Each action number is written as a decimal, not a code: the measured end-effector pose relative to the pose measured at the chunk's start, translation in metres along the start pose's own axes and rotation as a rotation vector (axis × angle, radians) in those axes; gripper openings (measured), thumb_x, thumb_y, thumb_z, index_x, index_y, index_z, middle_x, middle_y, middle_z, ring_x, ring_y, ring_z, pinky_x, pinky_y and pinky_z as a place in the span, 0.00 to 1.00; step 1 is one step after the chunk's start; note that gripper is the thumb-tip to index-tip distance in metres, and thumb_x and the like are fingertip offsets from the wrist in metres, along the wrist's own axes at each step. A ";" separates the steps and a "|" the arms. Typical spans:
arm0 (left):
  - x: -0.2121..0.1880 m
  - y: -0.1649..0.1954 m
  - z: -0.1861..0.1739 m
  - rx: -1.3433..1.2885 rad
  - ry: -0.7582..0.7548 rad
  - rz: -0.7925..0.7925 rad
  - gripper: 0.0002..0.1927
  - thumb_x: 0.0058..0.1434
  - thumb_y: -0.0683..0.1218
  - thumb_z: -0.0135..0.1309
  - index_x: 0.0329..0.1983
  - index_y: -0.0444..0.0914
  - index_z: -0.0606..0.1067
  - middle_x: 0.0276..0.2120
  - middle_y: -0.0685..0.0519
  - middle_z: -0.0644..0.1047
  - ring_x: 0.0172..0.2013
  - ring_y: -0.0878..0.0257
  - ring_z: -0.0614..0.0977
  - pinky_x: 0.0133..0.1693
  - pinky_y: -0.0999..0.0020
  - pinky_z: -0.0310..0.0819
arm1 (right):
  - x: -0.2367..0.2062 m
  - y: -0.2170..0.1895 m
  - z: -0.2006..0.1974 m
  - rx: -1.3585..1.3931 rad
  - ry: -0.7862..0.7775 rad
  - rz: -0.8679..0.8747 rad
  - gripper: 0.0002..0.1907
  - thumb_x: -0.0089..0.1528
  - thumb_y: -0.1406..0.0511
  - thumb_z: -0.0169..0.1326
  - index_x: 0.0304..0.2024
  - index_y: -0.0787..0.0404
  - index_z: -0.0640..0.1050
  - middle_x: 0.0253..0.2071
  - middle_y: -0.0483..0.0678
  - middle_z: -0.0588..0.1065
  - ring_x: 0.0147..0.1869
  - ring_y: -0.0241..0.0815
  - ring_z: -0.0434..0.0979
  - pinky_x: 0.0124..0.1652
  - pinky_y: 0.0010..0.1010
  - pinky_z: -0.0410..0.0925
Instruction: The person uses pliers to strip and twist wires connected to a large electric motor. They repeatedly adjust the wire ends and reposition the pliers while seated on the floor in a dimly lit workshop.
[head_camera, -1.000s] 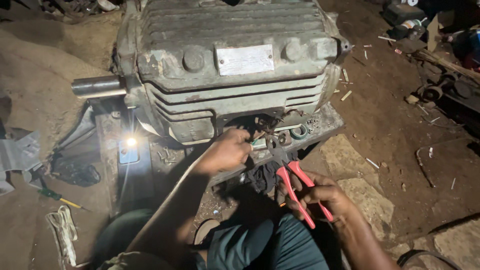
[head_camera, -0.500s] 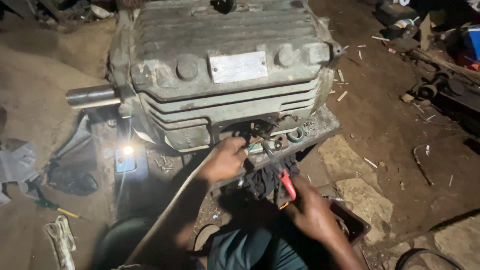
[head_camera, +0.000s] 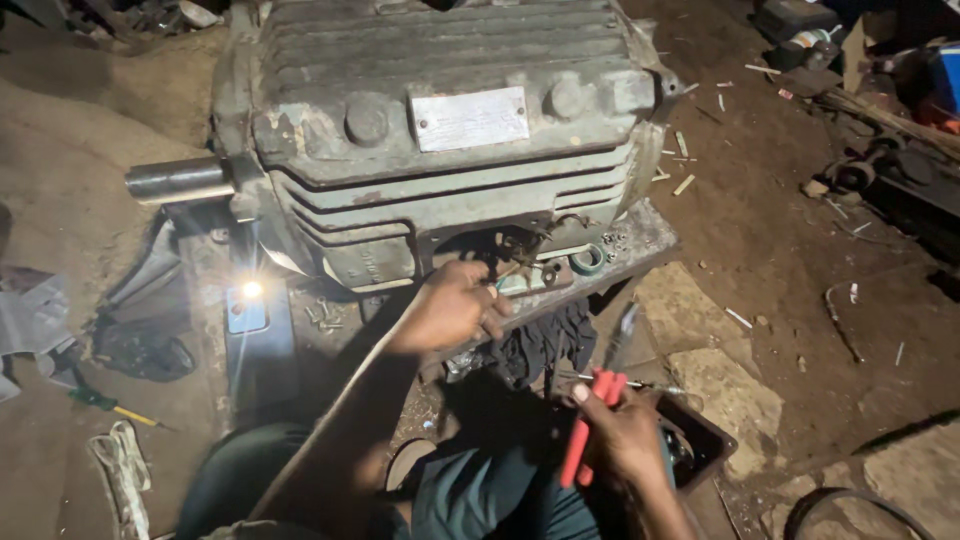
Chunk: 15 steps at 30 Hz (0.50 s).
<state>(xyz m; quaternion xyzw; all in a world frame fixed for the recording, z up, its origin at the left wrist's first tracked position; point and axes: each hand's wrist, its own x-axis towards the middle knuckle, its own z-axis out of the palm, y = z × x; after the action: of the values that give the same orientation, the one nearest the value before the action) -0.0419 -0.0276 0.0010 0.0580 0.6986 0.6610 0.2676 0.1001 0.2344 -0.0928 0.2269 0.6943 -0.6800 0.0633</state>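
A large grey ribbed electric motor (head_camera: 440, 130) lies on the dirt floor with its steel shaft (head_camera: 180, 180) pointing left. My left hand (head_camera: 450, 308) reaches into the open terminal area (head_camera: 520, 255) on the motor's near side, fingers curled at the wires there. My right hand (head_camera: 622, 432) is lower, near my lap, closed around red-handled pliers (head_camera: 592, 420) whose jaws point up. A dark rag (head_camera: 545, 345) hangs below the terminal area between both hands.
A lit phone torch (head_camera: 248, 300) lies on a flat plate left of my arm. A green-handled screwdriver (head_camera: 105, 403) and a white cord (head_camera: 120, 470) lie at the lower left. A dark tray (head_camera: 705, 440) sits by my right hand. Scrap parts (head_camera: 880, 170) fill the right.
My right hand has pulled the red-handled pliers back from the terminal area down toward my lap. My left hand stays at the wires.
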 end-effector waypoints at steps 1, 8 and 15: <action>0.002 0.000 -0.001 0.012 -0.006 0.022 0.20 0.61 0.36 0.40 0.54 0.34 0.75 0.36 0.49 0.81 0.25 0.61 0.84 0.23 0.68 0.74 | 0.000 0.002 0.003 0.031 -0.033 -0.059 0.15 0.61 0.65 0.62 0.45 0.67 0.76 0.33 0.51 0.75 0.35 0.46 0.74 0.36 0.38 0.68; 0.022 -0.024 -0.006 -0.020 0.016 0.094 0.16 0.61 0.34 0.45 0.49 0.30 0.78 0.38 0.45 0.81 0.25 0.60 0.82 0.24 0.67 0.77 | -0.002 0.014 0.044 0.204 -0.069 -0.057 0.15 0.57 0.77 0.57 0.47 0.75 0.74 0.40 0.56 0.74 0.39 0.51 0.75 0.41 0.40 0.69; 0.037 -0.044 -0.024 0.614 0.083 0.681 0.09 0.48 0.38 0.54 0.33 0.35 0.81 0.30 0.49 0.78 0.25 0.64 0.78 0.25 0.70 0.74 | 0.006 0.005 0.089 -0.533 0.274 -0.856 0.42 0.44 0.76 0.55 0.65 0.68 0.66 0.68 0.67 0.61 0.72 0.67 0.61 0.66 0.48 0.59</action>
<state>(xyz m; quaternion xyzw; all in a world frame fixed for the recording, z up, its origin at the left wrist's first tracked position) -0.0720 -0.0386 -0.0525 0.3342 0.8134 0.4756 -0.0226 0.0772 0.1489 -0.1053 -0.0143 0.8759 -0.4087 -0.2560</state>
